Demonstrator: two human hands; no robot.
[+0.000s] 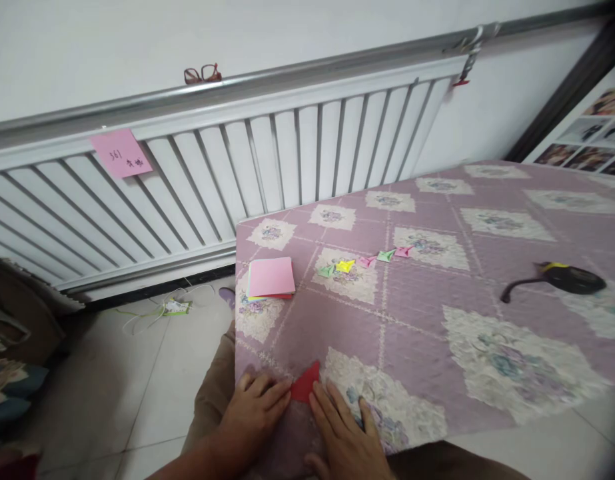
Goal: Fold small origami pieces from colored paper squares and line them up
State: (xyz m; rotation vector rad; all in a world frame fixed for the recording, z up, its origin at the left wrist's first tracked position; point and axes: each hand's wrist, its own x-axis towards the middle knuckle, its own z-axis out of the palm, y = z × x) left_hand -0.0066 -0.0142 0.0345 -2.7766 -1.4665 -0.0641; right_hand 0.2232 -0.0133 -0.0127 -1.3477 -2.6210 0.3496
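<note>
A small folded piece of red paper (304, 385) lies on the tablecloth near the front edge, its pointed corner facing away from me. At its left side, my left hand (254, 410) rests with slightly bent fingers, the fingertips touching the paper. My right hand (344, 427) lies flat along the other side, fingers stretched out and the forefinger against the red edge. Both hands press down on the table rather than grasp. Part of the paper's outline may be hidden beneath the fingertips.
A stack of coloured paper squares (271, 277) lies at the table's left edge. Beyond it runs a row of several small folded paper pieces (366, 262). A black object with a curved handle (572, 279) lies right. Behind stands a white radiator (307, 147) with glasses (202, 73) above.
</note>
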